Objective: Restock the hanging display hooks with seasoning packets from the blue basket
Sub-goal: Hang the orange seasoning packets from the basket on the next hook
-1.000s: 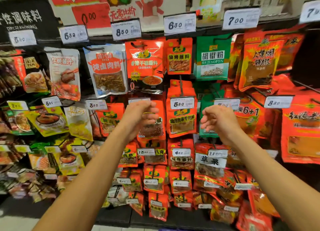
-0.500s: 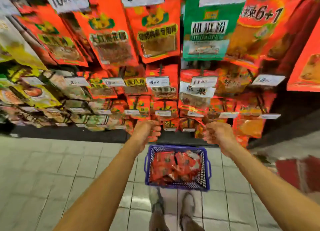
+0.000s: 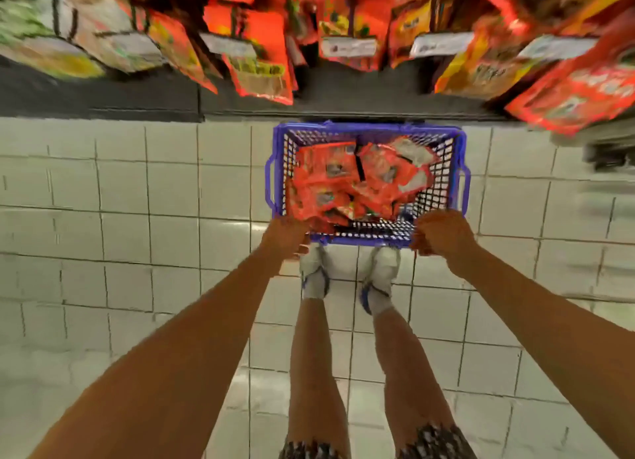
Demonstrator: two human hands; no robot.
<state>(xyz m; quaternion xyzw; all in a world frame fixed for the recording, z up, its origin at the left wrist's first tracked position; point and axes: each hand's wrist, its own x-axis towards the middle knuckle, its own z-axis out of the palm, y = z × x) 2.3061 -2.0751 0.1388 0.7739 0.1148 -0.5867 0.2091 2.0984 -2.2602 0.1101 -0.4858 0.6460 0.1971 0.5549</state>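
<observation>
You are looking straight down at the basket (image 3: pixel 458 169), which is sitting on the floor (image 3: pixel 137 190) just ahead of your shoes (image 3: pixel 314 273), its long side running left to right across you. The packets (image 3: pixel 357 180) are lying in a loose heap inside it, piled toward the left half and leaving bare mesh at the right end.

Your left hand (image 3: pixel 285 236) is hanging over the near left corner of the basket, and the heap is lying just ahead of it and a little to the right, so this hand looks the nearer one for the pick. Its fingers are curling loosely and appear to be holding nothing; whether they are touching the rim is blurred. Your right hand (image 3: pixel 443 233) is hovering at the near right corner, fingers likewise curled in and empty as far as the picture shows, with the packets lying ahead and to its left, across the bare mesh.

The floor is pale glossy tile, probably slippery under thin foil, so anything dropped may slide. The packets overlap at odd angles, and lifting one by an edge may drag its neighbours.

The display (image 3: pixel 261 63) is hanging above and beyond the basket's far side, its lowest hanging packs crowding close over a dark base ledge (image 3: pixel 103 94). You are working with little room there, so the lift back up likely needs to clear those hanging packs.
</observation>
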